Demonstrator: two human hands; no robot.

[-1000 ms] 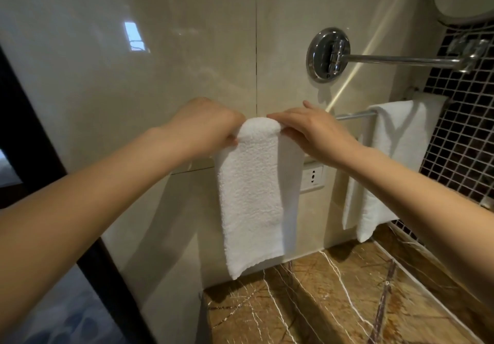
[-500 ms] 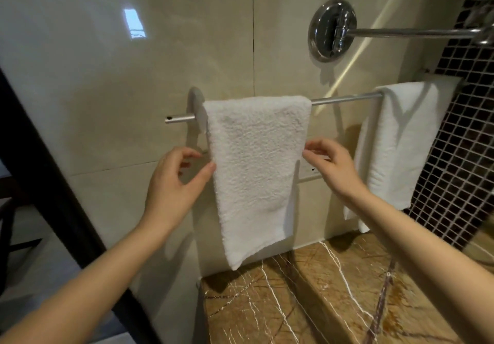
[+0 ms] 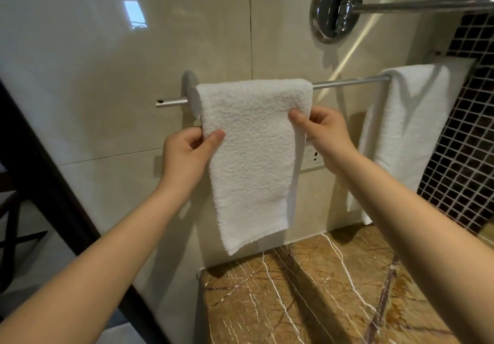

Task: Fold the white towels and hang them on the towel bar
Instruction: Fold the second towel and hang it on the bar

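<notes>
A folded white towel [image 3: 254, 151] hangs over the left part of the chrome towel bar [image 3: 347, 83] on the beige tiled wall. My left hand [image 3: 187, 154] pinches the towel's left edge between thumb and fingers, a little below the bar. My right hand [image 3: 323, 129] pinches the right edge at about the same height, thumb on the front face. A second white towel [image 3: 409, 129] hangs folded over the bar's right end, untouched.
A brown marble counter [image 3: 320, 298] lies below the towels. Above right, a chrome wall mount [image 3: 335, 6] carries a long horizontal arm. A wall socket [image 3: 314, 155] sits behind my right hand. Dark mosaic tiles [image 3: 462, 156] cover the right wall; a dark door frame [image 3: 40, 170] runs along the left.
A second ago both hands were on top of the towel at the bar. They dropped down beside it, and now each one pinches a side edge below the bar.
</notes>
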